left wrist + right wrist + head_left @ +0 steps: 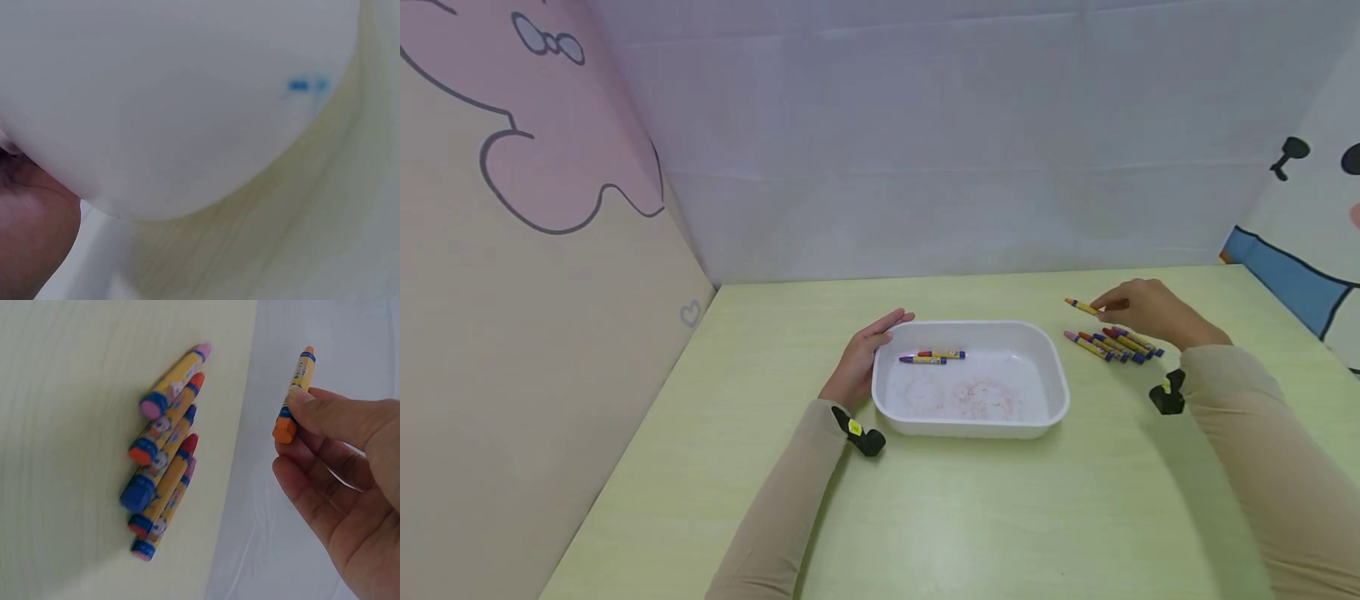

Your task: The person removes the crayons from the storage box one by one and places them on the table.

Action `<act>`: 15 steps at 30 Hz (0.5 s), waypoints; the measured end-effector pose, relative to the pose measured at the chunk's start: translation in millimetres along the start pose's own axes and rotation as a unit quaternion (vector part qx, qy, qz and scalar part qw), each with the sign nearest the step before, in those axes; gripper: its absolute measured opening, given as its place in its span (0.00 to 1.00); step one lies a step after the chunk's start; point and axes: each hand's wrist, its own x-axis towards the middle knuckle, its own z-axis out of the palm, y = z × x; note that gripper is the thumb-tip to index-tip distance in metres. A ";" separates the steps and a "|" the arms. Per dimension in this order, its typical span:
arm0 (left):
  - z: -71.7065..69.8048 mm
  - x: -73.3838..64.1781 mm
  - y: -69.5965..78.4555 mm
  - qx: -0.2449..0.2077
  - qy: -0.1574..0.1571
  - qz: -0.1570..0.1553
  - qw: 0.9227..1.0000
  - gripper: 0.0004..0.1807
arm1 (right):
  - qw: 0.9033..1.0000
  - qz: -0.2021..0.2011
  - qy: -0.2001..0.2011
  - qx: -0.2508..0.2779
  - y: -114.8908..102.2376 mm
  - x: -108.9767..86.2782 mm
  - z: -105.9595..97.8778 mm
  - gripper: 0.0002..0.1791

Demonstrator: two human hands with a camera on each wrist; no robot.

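My right hand [1153, 310] pinches an orange crayon [295, 394] in a yellow and blue wrapper between thumb and fingers, raised above the table. Just below it, several crayons [165, 434] with pink, orange, blue and red tips lie side by side in a slanted row. A white plastic tray [970, 428] with rounded corners stands in the middle of the table. My left hand [859, 358] grips its left side, thumb near the rim. Inside the tray, toward the back left, lie a purple crayon [922, 360] and a red crayon [953, 355].
Reddish smudges [988, 400] mark the tray floor. The pale wooden table [940, 517] ends at a white cloth backdrop [925, 167]. Printed panels [550, 333] stand at the left and right. A blue mark [300, 85] shows on the tray's outer wall.
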 end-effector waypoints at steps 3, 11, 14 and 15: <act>-0.3 0.6 -0.7 -0.003 0.000 0.000 1.000 0.25 | 1.000 0.015 0.006 -0.006 16.0 -4.7 1.9 0.17; -0.4 -0.5 -0.1 -0.004 -0.002 -0.002 1.000 0.25 | 0.998 0.060 0.006 -0.021 43.5 -18.2 4.6 0.18; -0.2 -1.3 0.8 -0.004 -0.005 -0.001 1.000 0.25 | 0.997 0.075 -0.005 -0.026 50.3 -21.9 5.3 0.17; -0.2 -1.7 0.9 -0.004 -0.005 -0.001 1.000 0.25 | 0.997 0.077 -0.010 -0.028 52.7 -22.7 5.9 0.17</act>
